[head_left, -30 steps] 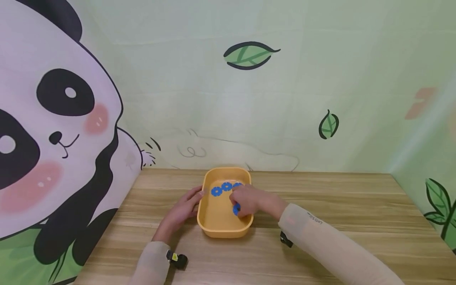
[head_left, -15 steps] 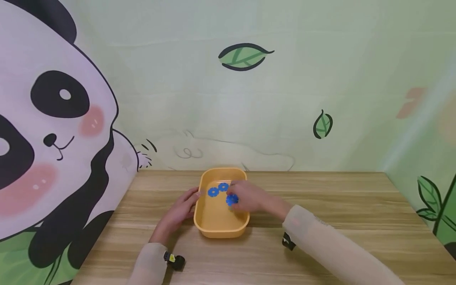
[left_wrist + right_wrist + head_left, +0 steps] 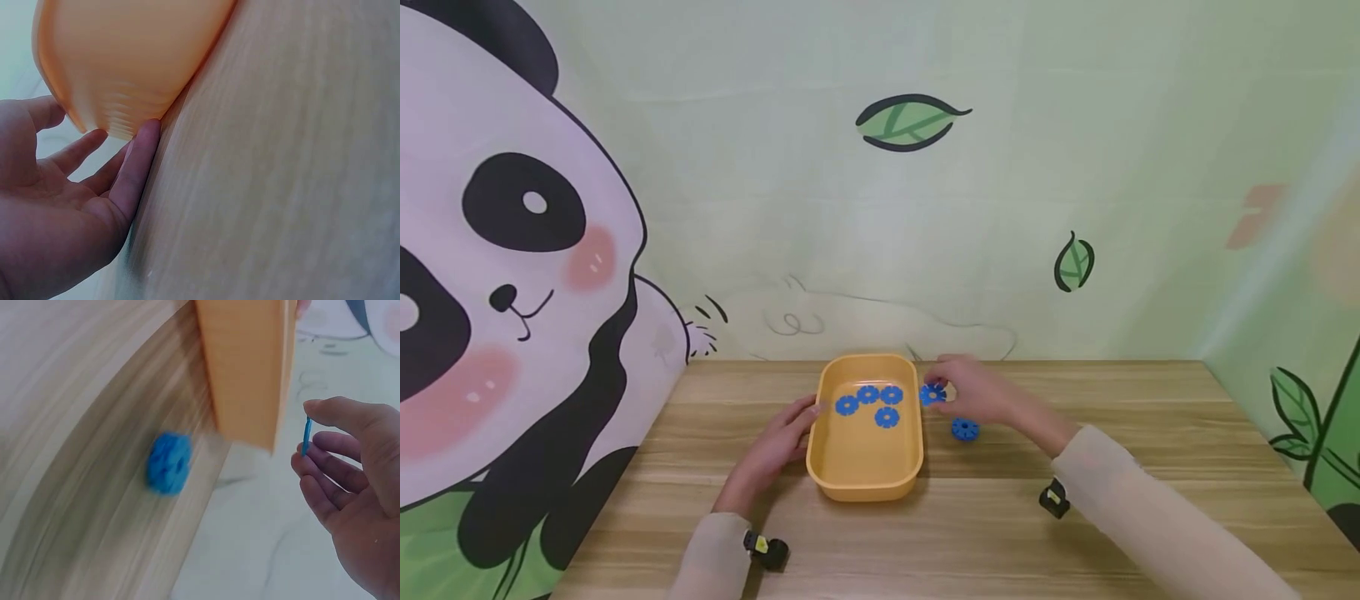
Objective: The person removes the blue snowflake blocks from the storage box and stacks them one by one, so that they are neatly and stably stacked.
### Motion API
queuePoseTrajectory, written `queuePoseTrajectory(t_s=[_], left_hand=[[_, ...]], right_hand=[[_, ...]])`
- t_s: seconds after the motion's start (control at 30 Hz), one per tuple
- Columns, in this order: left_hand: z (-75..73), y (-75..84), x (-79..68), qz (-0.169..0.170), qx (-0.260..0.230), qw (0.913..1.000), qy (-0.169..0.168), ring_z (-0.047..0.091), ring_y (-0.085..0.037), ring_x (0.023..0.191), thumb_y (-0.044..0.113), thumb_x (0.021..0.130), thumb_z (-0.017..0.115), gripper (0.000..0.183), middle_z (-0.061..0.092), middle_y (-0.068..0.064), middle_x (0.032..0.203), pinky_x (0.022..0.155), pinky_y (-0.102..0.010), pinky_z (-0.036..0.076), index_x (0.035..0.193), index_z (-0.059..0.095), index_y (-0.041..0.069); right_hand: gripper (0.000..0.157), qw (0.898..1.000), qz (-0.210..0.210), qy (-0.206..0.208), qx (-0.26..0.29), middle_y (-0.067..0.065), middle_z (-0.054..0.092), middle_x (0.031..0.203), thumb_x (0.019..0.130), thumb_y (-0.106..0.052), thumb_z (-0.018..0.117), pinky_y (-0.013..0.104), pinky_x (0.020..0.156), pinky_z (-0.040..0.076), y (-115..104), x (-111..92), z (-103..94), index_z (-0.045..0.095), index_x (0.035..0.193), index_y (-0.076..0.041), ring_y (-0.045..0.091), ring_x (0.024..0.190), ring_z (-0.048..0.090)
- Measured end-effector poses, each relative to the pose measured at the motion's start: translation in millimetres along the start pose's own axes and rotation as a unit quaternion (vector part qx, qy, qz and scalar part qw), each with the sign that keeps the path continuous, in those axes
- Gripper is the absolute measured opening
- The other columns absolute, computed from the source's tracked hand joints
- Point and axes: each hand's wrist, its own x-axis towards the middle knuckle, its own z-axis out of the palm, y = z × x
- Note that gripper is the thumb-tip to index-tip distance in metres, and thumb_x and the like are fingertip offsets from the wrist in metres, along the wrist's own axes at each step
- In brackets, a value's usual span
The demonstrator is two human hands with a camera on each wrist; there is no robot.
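My left hand (image 3: 781, 448) rests against the left side of a yellow plastic tray (image 3: 865, 483). Its mostly straight fingers touch the outer wall, and the thumb lies at the rim (image 3: 53, 87). Several flat blue notched building discs (image 3: 887, 417) lie inside the tray, toward its far end. Just beyond the tray's right rim, my right hand (image 3: 973, 390) pinches one blue building disc (image 3: 307, 436) between thumb and fingertips, above the table. Beneath that hand, a thicker blue piece (image 3: 966, 429) that looks like stacked discs sits on the table; it is blurred in the right wrist view.
The wood-grain table (image 3: 1075, 533) extends on both sides of the tray and in front of it. Behind its far edge hangs a pale green backdrop (image 3: 760, 167) printed with a panda (image 3: 542, 317) and leaves.
My right hand has left the tray and moved right with a blue disc. The thicker blue piece now shows on the table. My left hand has stayed at the tray's side.
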Motion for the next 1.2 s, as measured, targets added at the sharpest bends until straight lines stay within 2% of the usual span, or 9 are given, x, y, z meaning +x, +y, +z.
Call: queuePoseTrajectory(t_s=[0.23, 0.37, 0.57, 0.7, 1.0, 1.2], left_hand=[[0.2, -1.6, 0.9, 0.005, -0.007, 1.0, -0.002, 0.063, -0.037, 0.13, 0.045, 0.112, 0.051, 0.064, 0.049, -0.025, 0.157, 0.101, -0.048, 0.058, 0.163, 0.038, 0.009], [0.2, -2.3, 1.2, 0.006, -0.006, 0.9999, -0.005, 0.063, -0.036, 0.13, 0.043, 0.113, 0.05, 0.063, 0.049, -0.025, 0.157, 0.101, -0.048, 0.058, 0.163, 0.038, 0.008], [-1.1, -2.5, 1.6, -0.001, 0.003, 1.0, 0.001, 0.064, -0.035, 0.129, 0.047, 0.112, 0.05, 0.064, 0.05, -0.022, 0.157, 0.102, -0.047, 0.057, 0.164, 0.039, 0.011], [-1.5, -2.6, 2.1, -0.001, 0.0, 1.0, -0.001, 0.064, -0.035, 0.129, 0.046, 0.112, 0.05, 0.064, 0.05, -0.023, 0.157, 0.102, -0.048, 0.057, 0.164, 0.039, 0.011], [-0.7, -3.2, 2.0, 0.0, 0.0, 1.0, 0.002, 0.066, -0.033, 0.127, 0.048, 0.111, 0.052, 0.065, 0.051, -0.022, 0.157, 0.102, -0.047, 0.057, 0.163, 0.04, 0.011], [-1.5, -2.2, 1.9, -0.005, -0.003, 1.0, 0.005, 0.065, -0.034, 0.127, 0.048, 0.111, 0.052, 0.066, 0.051, -0.021, 0.157, 0.102, -0.048, 0.057, 0.163, 0.039, 0.011]], right_hand=[[0.03, 1.0, 0.02, -0.005, -0.017, 0.01, 0.073, 0.105, 0.091, -0.016, 0.085, 0.043, 0.09, 0.06, 37.4, -22.4, 12.1, 0.074, 0.112, 0.003, 0.027, 0.1, 0.07], [0.032, 0.999, 0.029, -0.012, -0.017, 0.011, 0.072, 0.105, 0.09, -0.015, 0.086, 0.044, 0.091, 0.06, 50.0, -32.4, 23.1, 0.073, 0.113, 0.005, 0.027, 0.099, 0.069], [0.034, 0.999, 0.036, -0.007, -0.011, 0.012, 0.071, 0.106, 0.09, -0.014, 0.086, 0.045, 0.091, 0.06, 52.7, -37.6, 30.0, 0.073, 0.114, 0.005, 0.028, 0.1, 0.069], [0.034, 1.0, 0.026, -0.005, -0.004, 0.012, 0.07, 0.105, 0.088, -0.012, 0.087, 0.044, 0.09, 0.06, 51.7, -37.9, 33.3, 0.073, 0.113, 0.006, 0.028, 0.099, 0.069], [0.033, 0.999, 0.022, -0.014, -0.023, 0.009, 0.07, 0.105, 0.09, -0.016, 0.086, 0.043, 0.089, 0.06, 56.2, -38.1, 41.0, 0.073, 0.113, 0.004, 0.026, 0.099, 0.069], [0.04, 0.999, 0.012, -0.011, -0.033, 0.01, 0.07, 0.107, 0.088, -0.019, 0.088, 0.043, 0.089, 0.06, 57.0, -37.4, 41.5, 0.072, 0.117, 0.003, 0.023, 0.097, 0.067]])
